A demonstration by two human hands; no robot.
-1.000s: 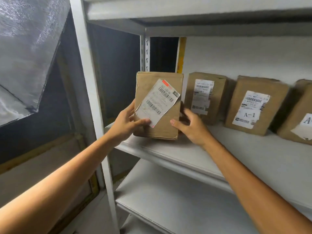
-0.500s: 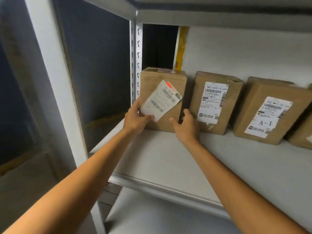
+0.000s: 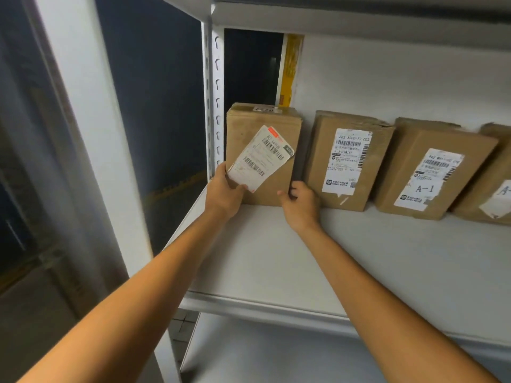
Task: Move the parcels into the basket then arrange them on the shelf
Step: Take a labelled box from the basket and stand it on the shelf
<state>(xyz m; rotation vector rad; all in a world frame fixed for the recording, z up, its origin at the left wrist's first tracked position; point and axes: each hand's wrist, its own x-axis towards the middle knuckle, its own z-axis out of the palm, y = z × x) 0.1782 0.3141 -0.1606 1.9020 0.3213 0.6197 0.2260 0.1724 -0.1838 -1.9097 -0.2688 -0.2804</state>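
A brown cardboard parcel (image 3: 273,139) with a tilted, half-peeled white label stands upright at the back left corner of the white shelf board (image 3: 276,258). My left hand (image 3: 224,192) holds its lower left edge, thumb on the label. My right hand (image 3: 301,203) grips its lower right edge, fingers in the gap beside the neighbouring parcel. To the right stand a second labelled parcel (image 3: 345,161), a third marked "A-1" (image 3: 431,170) and a fourth (image 3: 489,189) cut off by the frame. No basket is visible.
A white slotted upright post (image 3: 213,100) stands just left of the held parcel. A thicker front post (image 3: 91,134) rises on the left. A shelf board (image 3: 331,15) hangs overhead and a lower shelf (image 3: 276,355) lies beneath. Yellow tape (image 3: 290,70) hangs on the back wall.
The parcel went from the shelf's front edge back to the rear wall beside the row, and both hands followed it in. The view moved closer to the shelf.
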